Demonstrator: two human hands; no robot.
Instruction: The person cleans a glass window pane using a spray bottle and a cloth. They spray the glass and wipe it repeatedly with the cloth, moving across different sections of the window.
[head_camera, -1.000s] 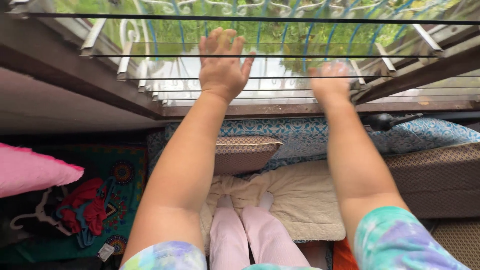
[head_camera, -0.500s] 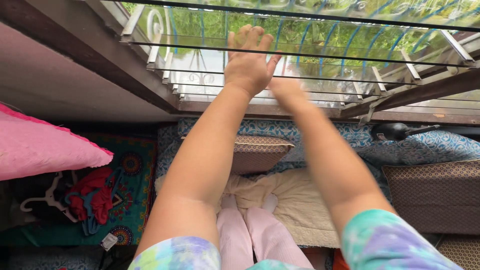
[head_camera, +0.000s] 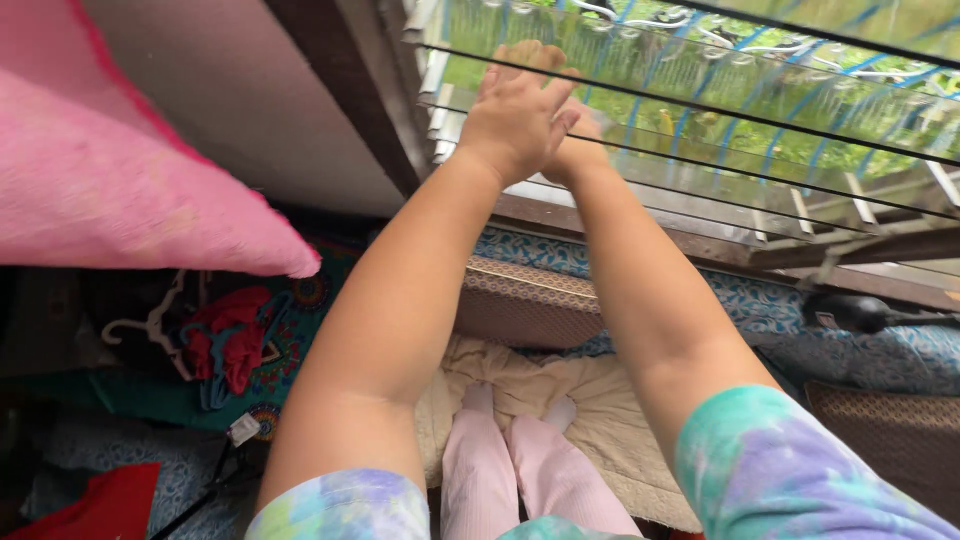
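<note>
Both my arms stretch up to a louvred glass window (head_camera: 760, 120) with a dark wooden frame. My left hand (head_camera: 518, 110) lies flat on the glass slats, fingers spread, holding nothing. My right hand (head_camera: 578, 148) sits just behind and under it, mostly hidden by the left hand, also against the slats. Whether its fingers grip anything is hidden. Below, my legs in pale pink trousers (head_camera: 520, 470) rest on a cream blanket (head_camera: 600, 400).
A pink cushion (head_camera: 110, 190) fills the upper left. A patterned brown pillow (head_camera: 520, 300) lies under the window sill on blue patterned bedding (head_camera: 860, 350). Red and blue hangers (head_camera: 220, 345) lie at the left, and a dark object (head_camera: 850, 310) at the right.
My right hand has slid left along the slats until it is tucked behind my left hand. The view has swung left, bringing the pink cushion closer.
</note>
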